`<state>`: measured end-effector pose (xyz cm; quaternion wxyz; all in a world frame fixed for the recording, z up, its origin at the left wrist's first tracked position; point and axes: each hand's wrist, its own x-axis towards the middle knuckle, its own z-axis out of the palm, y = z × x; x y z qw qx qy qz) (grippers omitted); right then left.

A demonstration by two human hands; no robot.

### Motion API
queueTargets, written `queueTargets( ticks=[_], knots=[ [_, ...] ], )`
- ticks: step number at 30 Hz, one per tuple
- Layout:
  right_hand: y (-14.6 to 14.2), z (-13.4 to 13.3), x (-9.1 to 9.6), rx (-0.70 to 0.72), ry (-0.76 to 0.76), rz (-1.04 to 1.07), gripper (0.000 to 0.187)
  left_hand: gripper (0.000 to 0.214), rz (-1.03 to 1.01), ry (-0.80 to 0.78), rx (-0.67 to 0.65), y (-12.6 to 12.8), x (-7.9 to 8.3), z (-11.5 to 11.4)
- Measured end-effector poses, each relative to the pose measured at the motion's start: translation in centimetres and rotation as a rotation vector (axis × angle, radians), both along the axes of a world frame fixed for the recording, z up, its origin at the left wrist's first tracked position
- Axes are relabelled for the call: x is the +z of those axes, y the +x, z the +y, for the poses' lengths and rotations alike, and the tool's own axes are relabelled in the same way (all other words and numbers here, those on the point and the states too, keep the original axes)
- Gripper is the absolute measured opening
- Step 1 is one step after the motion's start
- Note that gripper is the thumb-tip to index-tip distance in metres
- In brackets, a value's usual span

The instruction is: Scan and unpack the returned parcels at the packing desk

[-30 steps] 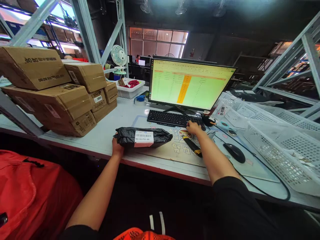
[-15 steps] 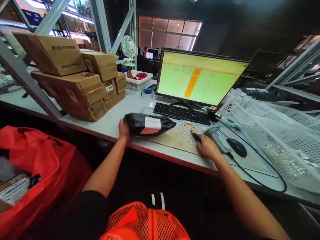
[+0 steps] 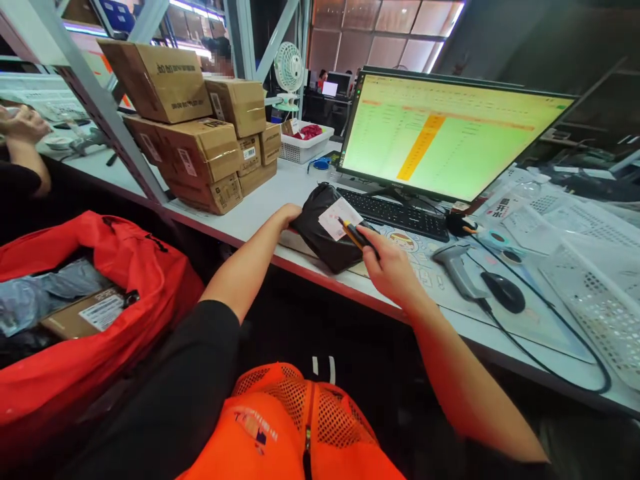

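Observation:
A black plastic parcel (image 3: 336, 252) with a white label (image 3: 340, 217) is tilted up at the table's front edge. My left hand (image 3: 290, 215) grips its left side, the fingers partly hidden behind the plastic. Over the parcel's right part, my right hand (image 3: 387, 257) is closed on a black and yellow utility knife (image 3: 355, 235), whose front end lies over the label. Whether the blade is out or touching, I cannot tell. Right of my right hand, a grey barcode scanner (image 3: 457, 270) rests on the desk mat.
Stacked cardboard boxes (image 3: 193, 157) stand at the left. Behind the parcel are a keyboard (image 3: 395, 212) and a monitor (image 3: 450, 133). A mouse (image 3: 504, 291), cables and white baskets (image 3: 590, 300) lie right. A red bag (image 3: 165, 267) holds packages. Another person's hand (image 3: 25, 125) shows far left.
The parcel has tipped up, its label turned more towards me. My right hand has brought the utility knife from the desk mat leftward over the parcel. The view has shifted.

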<state>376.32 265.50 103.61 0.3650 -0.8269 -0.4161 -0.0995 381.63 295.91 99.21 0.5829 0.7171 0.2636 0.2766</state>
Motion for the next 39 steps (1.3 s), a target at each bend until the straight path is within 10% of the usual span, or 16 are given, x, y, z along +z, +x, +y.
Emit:
queueTargets(
  ticks=[7, 17, 23, 28, 31, 34, 39],
  knots=[
    [3.4, -3.3, -1.4, -0.229, 0.26, 0.296, 0.059, 0.018, -0.412, 0.405, 0.217, -3.8, 3.9, -1.1],
    [5.6, -8.2, 0.0, -0.328, 0.34, 0.427, 0.061, 0.014, -0.545, 1.14, -0.501, -13.0, -7.5, -8.4],
    [7.6, 1.1, 3.1, 0.031, -0.206, 0.256, 0.052, 0.06, -0.435, 1.179, -0.481, -12.8, -8.5, -9.6],
    [7.8, 13.1, 4.6, 0.218, -0.567, 0.094, 0.046, 0.05, -0.472, 1.161, -0.39, -12.1, -10.5, -9.4],
    [7.2, 15.1, 4.2, 0.239, -0.705, 0.094, 0.048, 0.046, -0.436, 1.158, -0.354, -12.0, -10.9, -9.3],
    [6.7, 10.8, 3.6, 0.275, -0.715, -0.06, 0.045, 0.037, -0.463, 1.131, -0.291, -12.0, -10.6, -9.0],
    [6.1, -4.4, 2.3, 0.235, -0.844, 0.055, 0.043, 0.028, -0.602, 0.911, -0.328, -11.7, -9.8, -8.5]
  ],
)
